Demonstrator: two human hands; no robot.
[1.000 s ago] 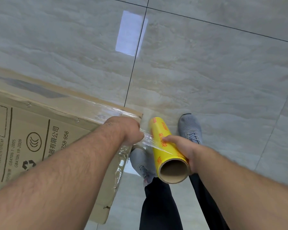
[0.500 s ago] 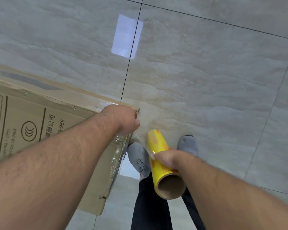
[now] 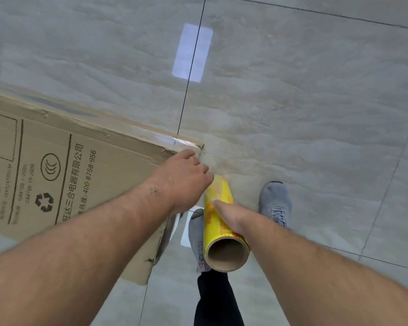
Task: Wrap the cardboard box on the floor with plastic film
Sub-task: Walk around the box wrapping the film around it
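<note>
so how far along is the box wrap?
Early. Done: film is already bunched on the cardboard box end by the corner. In hand: right hand grips the yellow roll; left hand is at the corner. Left: the printed top looks bare.

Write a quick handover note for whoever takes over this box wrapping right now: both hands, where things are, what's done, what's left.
Left hand: at the near corner of the cardboard box, beside the roll; what its fingers hold is hidden.
Right hand: grips the yellow film roll above the grey shoes.
Done: plastic film clings to the box's end and corner.
Left: the printed top face looks bare; keep unrolling around it.
</note>
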